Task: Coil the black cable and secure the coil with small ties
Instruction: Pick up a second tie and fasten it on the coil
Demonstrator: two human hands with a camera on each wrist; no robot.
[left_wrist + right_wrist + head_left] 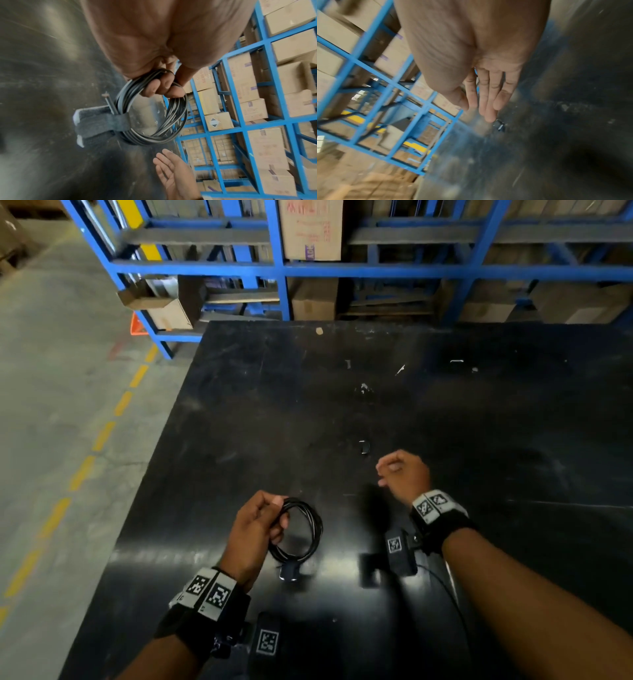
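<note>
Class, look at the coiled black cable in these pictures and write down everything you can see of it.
The black cable is wound into a round coil of several loops, some strands catching light as pale streaks. The left hand grips its upper edge, fingers curled through the ring, holding it upright just over the black table. A grey fabric tie wraps one side, ends sticking out. A cut cable end pokes out beside the tie.

Head view looks steeply down from above at the black table (445, 412), blue racks (281, 268) beyond. Left wrist view sits close under the palm, facing coil (150, 108) and racks. Right wrist view, blurred, faces table and racks. All share both.
</note>
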